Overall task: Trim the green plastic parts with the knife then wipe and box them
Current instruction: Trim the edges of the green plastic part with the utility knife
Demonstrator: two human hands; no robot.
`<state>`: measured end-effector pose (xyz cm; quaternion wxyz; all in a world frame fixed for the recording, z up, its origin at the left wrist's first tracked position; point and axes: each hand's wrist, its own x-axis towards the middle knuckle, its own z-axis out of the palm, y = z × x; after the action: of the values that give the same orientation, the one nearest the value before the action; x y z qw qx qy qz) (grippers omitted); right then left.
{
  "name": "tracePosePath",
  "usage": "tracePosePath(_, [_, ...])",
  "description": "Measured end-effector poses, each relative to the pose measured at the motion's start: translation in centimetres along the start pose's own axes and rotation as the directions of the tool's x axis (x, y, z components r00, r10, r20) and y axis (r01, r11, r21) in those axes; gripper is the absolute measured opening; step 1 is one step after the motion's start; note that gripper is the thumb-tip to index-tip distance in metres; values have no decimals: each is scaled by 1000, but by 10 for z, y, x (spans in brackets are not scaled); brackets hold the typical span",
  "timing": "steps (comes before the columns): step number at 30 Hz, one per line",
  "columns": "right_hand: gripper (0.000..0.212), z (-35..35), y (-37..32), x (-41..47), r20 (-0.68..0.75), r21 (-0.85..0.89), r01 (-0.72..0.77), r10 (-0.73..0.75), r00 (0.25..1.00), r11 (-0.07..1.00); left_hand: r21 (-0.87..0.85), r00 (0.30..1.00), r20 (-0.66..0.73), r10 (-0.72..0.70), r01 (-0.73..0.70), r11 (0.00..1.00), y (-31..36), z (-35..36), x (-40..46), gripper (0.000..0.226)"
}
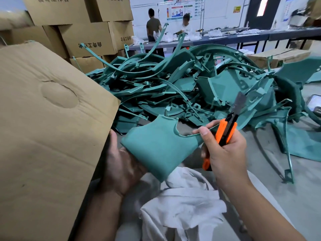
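White cloth [182, 202] at lower centre; left hand [121, 164] grips green part [156, 145]; right hand [224, 150] grips orange knife [225, 131], blade up.

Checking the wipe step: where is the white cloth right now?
In the head view the white cloth lies low at centre, on the person's lap, just beneath the green part held in the left hand.

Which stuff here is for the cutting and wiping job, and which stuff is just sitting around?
For the job:
green part in the left hand
orange knife in the right hand
white cloth
cardboard box
pile of green parts

Just there:
stacked cartons
long table
two people at the back
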<state>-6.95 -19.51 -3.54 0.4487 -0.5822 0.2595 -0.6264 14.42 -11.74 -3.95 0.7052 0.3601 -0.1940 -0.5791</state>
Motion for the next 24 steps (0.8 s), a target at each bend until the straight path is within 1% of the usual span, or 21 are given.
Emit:
tracePosePath(1, [11, 0, 0, 0, -2, -46, 32, -32, 999, 998, 51, 1000, 25, 5, -6, 999, 1, -3, 0, 76])
tracePosePath(2, [11, 0, 0, 0, -8, -100, 60, -61, 998, 993, 146, 999, 3, 47, -47, 988, 0, -7, 2, 65])
tracePosePath(3, [11, 1, 1, 0, -21, -148, 77, -81, 996, 986, 240, 995, -14, 100, -94, 966, -4, -7, 4, 54])
tracePosePath(5, [11, 0, 5, -1, -67, -196, 84, -98, 993, 977, 391, 971, -74, 229, -183, 902, -11, -9, 10, 44])
tracePosePath(7, [11, -2, 10, -2, -110, -201, 86, -109, 988, 976, 421, 934, -59, 352, -296, 857, -14, -9, 15, 41])
tracePosePath(9, [14, -1, 10, -2, -111, -219, 125, -152, 982, 968, 514, 882, -20, 471, -395, 761, -14, -9, 19, 42])
tracePosePath(11, [23, 0, 8, -3, -88, -238, 186, -211, 973, 953, 662, 836, 40, 548, -433, 612, -15, -10, 21, 39])
tracePosePath(13, [33, 2, 6, -4, -66, -214, 206, -225, 972, 955, 748, 815, 95, 572, -438, 499, -16, -14, 21, 39])
tracePosePath(14, [35, 2, 4, -3, -55, -199, 203, -218, 974, 959, 768, 814, 125, 567, -441, 464, -15, -16, 21, 40])
tracePosePath(17, [43, 4, 1, -2, 27, -116, 171, -169, 985, 978, 820, 837, 246, 488, -449, 356, -15, -19, 17, 33])
tracePosePath(18, [46, 4, 0, -2, 70, -92, 159, -153, 986, 983, 829, 853, 261, 452, -438, 348, -15, -19, 17, 31])
tracePosePath(19, [49, 5, 0, -2, 101, -93, 156, -147, 984, 983, 829, 863, 254, 437, -427, 361, -17, -17, 17, 33])
tracePosePath(20, [50, 6, 0, -3, 106, -125, 156, -143, 984, 980, 817, 862, 229, 453, -423, 391, -20, -16, 18, 36])
tracePosePath(22, [46, 5, 4, -4, 36, -256, 146, -142, 989, 956, 785, 858, 165, 487, -413, 461, -23, -11, 19, 36])
tracePosePath(24, [35, 4, 7, -5, -38, -367, 133, -158, 987, 921, 740, 860, 114, 498, -408, 535, -27, -6, 20, 31])
